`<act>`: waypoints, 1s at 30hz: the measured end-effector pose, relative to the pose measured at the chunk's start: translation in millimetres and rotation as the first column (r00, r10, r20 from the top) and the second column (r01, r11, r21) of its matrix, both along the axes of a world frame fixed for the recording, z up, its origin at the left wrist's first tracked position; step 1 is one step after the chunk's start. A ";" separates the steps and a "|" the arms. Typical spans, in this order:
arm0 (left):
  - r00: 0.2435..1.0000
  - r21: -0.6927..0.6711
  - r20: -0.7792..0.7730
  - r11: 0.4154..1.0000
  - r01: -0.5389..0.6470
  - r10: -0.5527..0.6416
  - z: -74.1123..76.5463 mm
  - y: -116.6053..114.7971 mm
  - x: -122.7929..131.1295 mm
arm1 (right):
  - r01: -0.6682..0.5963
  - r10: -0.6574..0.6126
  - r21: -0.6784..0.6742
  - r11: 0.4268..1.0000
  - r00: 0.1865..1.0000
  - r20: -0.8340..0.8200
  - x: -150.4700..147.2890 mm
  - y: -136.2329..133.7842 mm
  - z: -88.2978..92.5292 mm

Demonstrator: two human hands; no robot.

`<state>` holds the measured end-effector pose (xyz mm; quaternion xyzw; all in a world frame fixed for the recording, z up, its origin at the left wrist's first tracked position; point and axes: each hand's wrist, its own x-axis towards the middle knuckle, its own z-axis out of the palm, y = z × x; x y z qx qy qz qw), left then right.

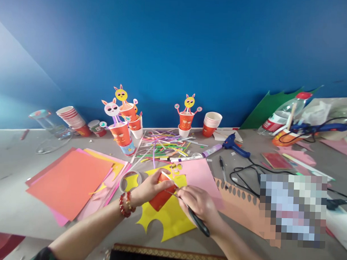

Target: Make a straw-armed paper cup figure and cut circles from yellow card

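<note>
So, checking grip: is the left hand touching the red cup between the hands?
Touching: the head view shows the left hand holding the red cup, thumb across its side.

Both bare forearms (93, 225) slant inward; the left hand (153, 188) grips with its thumb extended, the right hand (199, 203) close beside it, fingers curled.
</note>
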<state>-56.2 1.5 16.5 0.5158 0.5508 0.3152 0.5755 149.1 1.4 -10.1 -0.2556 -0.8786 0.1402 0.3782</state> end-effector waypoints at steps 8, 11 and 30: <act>0.988 -0.327 0.156 0.944 0.037 0.015 5.3 1.0 -4.6 | -0.060 0.012 0.192 0.979 0.971 0.241 2.9 -1.2 -1.6; 0.976 -0.398 0.215 0.914 0.077 0.011 0.7 2.5 -8.9 | -0.080 0.030 0.194 0.978 0.968 0.248 2.0 -1.8 2.6; 0.855 0.246 0.202 0.870 0.428 -0.478 -2.1 0.2 -41.7 | 0.082 -0.218 -0.464 0.882 0.944 -0.247 5.3 2.0 4.9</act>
